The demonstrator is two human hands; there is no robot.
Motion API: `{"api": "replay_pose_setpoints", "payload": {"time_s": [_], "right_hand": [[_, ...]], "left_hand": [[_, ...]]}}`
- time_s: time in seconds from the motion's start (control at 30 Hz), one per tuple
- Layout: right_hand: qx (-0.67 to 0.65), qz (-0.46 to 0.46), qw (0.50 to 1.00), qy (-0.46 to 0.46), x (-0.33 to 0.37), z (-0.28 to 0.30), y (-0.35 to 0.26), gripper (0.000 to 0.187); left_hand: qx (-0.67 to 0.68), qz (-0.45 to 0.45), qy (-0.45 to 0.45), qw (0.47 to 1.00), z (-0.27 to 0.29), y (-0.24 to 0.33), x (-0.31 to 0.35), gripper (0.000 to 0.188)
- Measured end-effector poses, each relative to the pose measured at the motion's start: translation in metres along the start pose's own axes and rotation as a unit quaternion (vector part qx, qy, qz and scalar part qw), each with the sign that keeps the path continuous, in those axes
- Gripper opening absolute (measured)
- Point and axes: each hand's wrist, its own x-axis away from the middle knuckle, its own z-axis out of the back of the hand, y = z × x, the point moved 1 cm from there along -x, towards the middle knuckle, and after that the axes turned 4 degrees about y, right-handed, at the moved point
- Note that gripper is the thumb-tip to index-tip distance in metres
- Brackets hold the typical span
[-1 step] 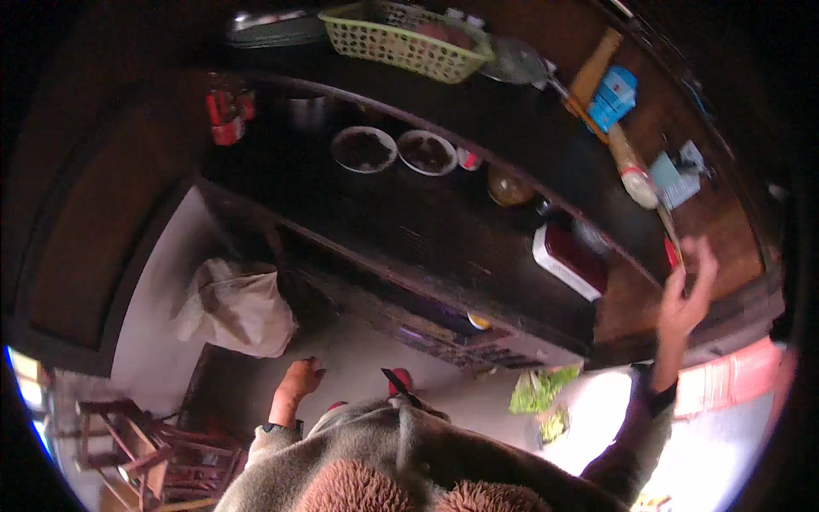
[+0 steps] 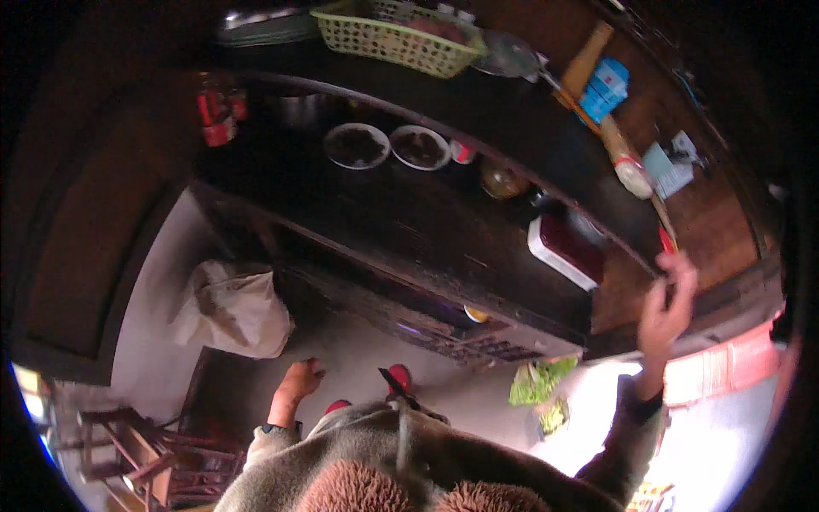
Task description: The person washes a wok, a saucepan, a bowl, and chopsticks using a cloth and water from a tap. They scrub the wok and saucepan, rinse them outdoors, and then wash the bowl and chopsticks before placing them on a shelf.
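My right hand (image 2: 667, 311) reaches up to the right end of the dark wooden shelf (image 2: 495, 128). Its thumb and fingers are apart, and the fingertips are at a small red object (image 2: 667, 241); whether they touch it I cannot tell. Just beyond lies a long pale roll (image 2: 627, 166) with a red band, beside light blue papers (image 2: 670, 175). Low on the left, my left hand (image 2: 299, 381) hangs over the floor with curled fingers. What it holds, if anything, is hidden.
A yellow-green basket (image 2: 397, 43) and a blue packet (image 2: 607, 90) are on the upper shelf. Below stand two bowls (image 2: 357, 147), a white-edged dark red box (image 2: 563, 252) and red bottles (image 2: 213, 111). A pale sack (image 2: 239, 311), leafy greens (image 2: 542, 382) and wooden chairs (image 2: 153, 452) are lower down.
My right hand has shifted slightly left and its fingers have bent a little by the red object. The left hand stays curled. The view has shifted slightly.
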Motion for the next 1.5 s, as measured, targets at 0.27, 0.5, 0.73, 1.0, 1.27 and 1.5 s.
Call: {"api": "replay_pose_setpoints", "payload": {"time_s": [0.27,0.5,0.73,1.0,1.27,1.5], "right_hand": [[-0.040,-0.390,0.848,-0.356,0.328,0.031,-0.066,0.036],[0.001,-0.640,0.676,-0.366,0.593,0.143,-0.165,0.052],[0.036,-0.777,0.575,-0.253,0.805,0.283,-0.309,0.054],[0.002,-0.850,0.501,-0.165,0.948,0.385,-0.380,0.051],[0.083,-0.861,0.499,-0.041,1.032,0.501,-0.348,0.048],[0.097,-0.910,0.402,0.018,1.110,0.586,-0.346,0.045]], "left_hand": [[-0.157,-0.236,-0.062,0.957,-0.034,-0.043,0.015,0.025],[-0.127,-0.118,-0.245,0.954,-0.047,0.065,-0.008,0.031],[-0.128,-0.215,-0.354,0.901,-0.161,0.212,0.088,0.036],[-0.206,-0.538,-0.293,0.763,-0.340,0.327,0.226,0.052],[-0.251,-0.480,-0.379,0.750,-0.478,0.441,0.320,0.081],[-0.321,-0.549,-0.387,0.668,-0.642,0.584,0.449,0.078]]}}
